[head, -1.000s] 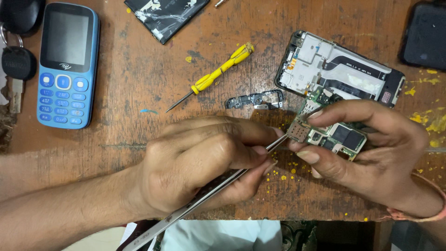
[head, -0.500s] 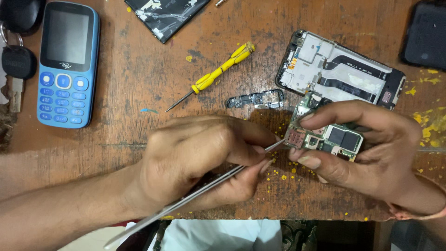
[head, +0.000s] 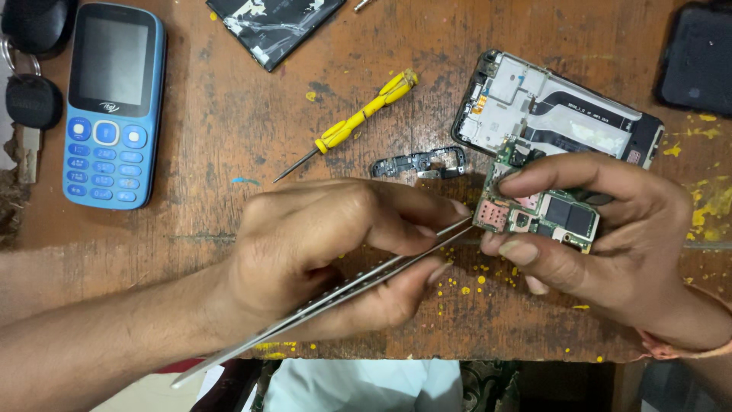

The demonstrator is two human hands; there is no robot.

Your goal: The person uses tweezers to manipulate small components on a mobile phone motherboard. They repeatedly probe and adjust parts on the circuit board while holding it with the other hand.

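Steel tweezers, pinched in my left hand, touch the green circuit board gripped by my right hand above the wooden table; probing underway, steadiness needed next.

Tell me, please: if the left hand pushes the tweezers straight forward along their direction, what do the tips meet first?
Probably the circuit board held in the right hand. The left hand aims the tweezers at its left edge; the tips look almost touching, though depth is unclear.

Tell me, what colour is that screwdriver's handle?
Yellow: the screwdriver shows plainly in the head view, lying on the wooden table.
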